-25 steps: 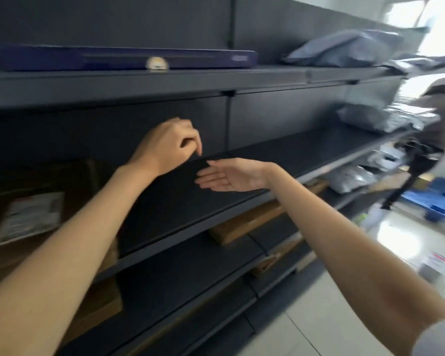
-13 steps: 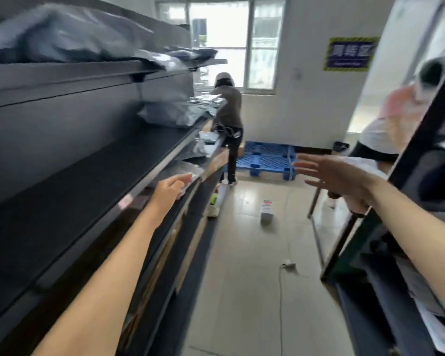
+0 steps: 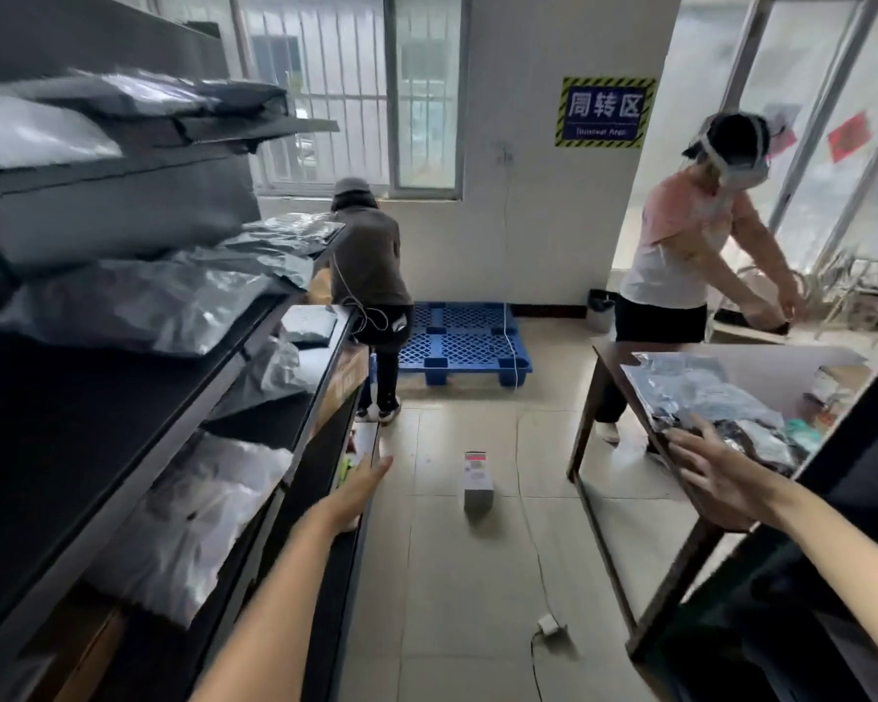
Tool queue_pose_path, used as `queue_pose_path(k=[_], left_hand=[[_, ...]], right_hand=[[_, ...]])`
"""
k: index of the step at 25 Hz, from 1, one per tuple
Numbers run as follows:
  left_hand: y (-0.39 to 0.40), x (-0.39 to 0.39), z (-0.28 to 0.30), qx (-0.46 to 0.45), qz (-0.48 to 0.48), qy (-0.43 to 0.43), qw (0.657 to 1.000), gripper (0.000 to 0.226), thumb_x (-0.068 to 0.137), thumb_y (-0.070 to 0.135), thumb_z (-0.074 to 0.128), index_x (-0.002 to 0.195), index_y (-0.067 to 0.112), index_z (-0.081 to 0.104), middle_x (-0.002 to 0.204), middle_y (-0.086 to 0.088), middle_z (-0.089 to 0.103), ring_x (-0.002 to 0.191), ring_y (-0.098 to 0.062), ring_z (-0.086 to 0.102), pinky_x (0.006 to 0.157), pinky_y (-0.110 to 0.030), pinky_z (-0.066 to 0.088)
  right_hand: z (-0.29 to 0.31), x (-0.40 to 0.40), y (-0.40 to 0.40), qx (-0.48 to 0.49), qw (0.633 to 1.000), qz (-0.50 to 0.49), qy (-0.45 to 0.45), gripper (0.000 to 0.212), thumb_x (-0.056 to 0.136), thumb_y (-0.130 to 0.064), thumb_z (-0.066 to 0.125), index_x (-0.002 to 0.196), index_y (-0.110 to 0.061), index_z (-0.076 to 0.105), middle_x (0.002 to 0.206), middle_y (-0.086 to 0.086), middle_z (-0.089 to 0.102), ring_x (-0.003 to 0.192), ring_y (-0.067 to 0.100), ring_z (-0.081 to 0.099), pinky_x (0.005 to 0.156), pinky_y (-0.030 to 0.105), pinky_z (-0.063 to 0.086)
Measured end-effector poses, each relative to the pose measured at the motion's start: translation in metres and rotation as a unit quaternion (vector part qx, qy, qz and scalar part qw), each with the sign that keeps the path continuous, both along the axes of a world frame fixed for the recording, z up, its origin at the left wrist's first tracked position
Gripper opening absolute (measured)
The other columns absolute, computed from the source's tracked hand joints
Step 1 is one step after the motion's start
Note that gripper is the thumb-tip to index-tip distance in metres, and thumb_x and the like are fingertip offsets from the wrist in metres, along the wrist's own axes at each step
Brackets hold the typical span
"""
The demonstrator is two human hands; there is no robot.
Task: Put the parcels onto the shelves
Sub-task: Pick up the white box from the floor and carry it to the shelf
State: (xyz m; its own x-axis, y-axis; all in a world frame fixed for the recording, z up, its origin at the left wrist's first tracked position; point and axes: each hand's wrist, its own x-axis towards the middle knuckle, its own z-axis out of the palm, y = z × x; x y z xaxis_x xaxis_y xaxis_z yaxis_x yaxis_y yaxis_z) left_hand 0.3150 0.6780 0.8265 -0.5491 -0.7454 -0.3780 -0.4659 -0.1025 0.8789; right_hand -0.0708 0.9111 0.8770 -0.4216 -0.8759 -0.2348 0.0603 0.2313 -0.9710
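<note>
Dark metal shelves [image 3: 97, 412] run along my left and carry grey plastic parcels [image 3: 138, 306] on several levels, plus white ones [image 3: 199, 519] lower down. More grey and clear bagged parcels [image 3: 705, 397] lie piled on a table [image 3: 604, 357] at the right. My right hand [image 3: 715, 473] stretches toward that pile with fingers spread, empty, just short of it or touching its near edge. My left hand [image 3: 361, 488] hangs flat and empty beside the lower shelf edge.
A small box [image 3: 478, 481] stands on the tiled floor in the aisle, with a cable and plug [image 3: 548, 625] nearer me. One person [image 3: 371, 276] bends at the shelf's far end by a blue pallet [image 3: 462, 342]. Another person [image 3: 680, 255] works behind the table.
My view has swung from facing the shelves to looking down the aisle. Both hands left the shelf; the right one has reached out to the parcels on the table.
</note>
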Motion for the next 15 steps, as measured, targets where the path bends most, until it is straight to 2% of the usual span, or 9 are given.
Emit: queue_pose_path(k=[3,5,8,11,15], left_hand=[[-0.087,-0.065,-0.014,0.033,0.026,0.022,0.999,0.062,0.102,0.048,0.022,0.155,0.021,0.008,0.164,-0.002,0.007,0.152,-0.02,0.006,0.121,-0.039,0.007],[-0.148,-0.109,-0.028,0.033,0.024,0.019,0.999,0.061,0.102,0.045,0.021,0.155,0.018,0.008,0.165,-0.001,0.004,0.152,-0.017,0.005,0.121,-0.037,0.004],[-0.228,-0.182,-0.058,0.027,0.0,0.017,0.999,0.063,0.102,0.043,0.028,0.156,0.018,0.008,0.165,0.0,0.004,0.152,-0.017,0.006,0.121,-0.037,0.005],[-0.296,-0.254,-0.083,0.022,-0.026,0.009,0.999,0.063,0.101,0.038,0.036,0.156,0.018,0.011,0.164,-0.002,0.011,0.151,-0.021,0.012,0.12,-0.038,0.011],[-0.385,-0.331,-0.133,0.028,0.005,0.017,0.999,0.063,0.101,0.032,0.041,0.155,0.018,0.014,0.163,-0.004,0.014,0.149,-0.022,0.019,0.119,-0.037,0.016]], right_hand=[[-0.009,-0.05,-0.072,-0.001,1.0,-0.017,-0.021,0.112,0.051,-0.058,0.082,0.141,-0.051,0.016,0.159,-0.008,0.022,0.146,0.012,0.021,0.121,0.043,0.011],[-0.021,-0.079,-0.119,0.008,0.999,-0.038,-0.026,0.123,0.051,-0.055,0.082,0.149,-0.044,0.009,0.158,-0.008,0.023,0.144,0.011,0.023,0.121,0.044,0.01],[-0.051,-0.126,-0.187,0.02,0.997,-0.07,-0.024,0.146,0.03,-0.064,0.086,0.151,-0.04,0.007,0.157,-0.007,0.023,0.138,0.007,0.027,0.121,0.042,0.008],[-0.088,-0.18,-0.259,0.033,0.996,-0.076,-0.031,0.15,0.027,-0.066,0.085,0.151,-0.036,0.008,0.158,-0.006,0.024,0.139,0.008,0.027,0.12,0.04,0.009],[-0.147,-0.245,-0.375,0.064,0.997,-0.037,-0.035,0.145,0.033,-0.067,0.083,0.152,-0.034,0.006,0.156,-0.008,0.027,0.145,0.013,0.022,0.12,0.041,0.009]])
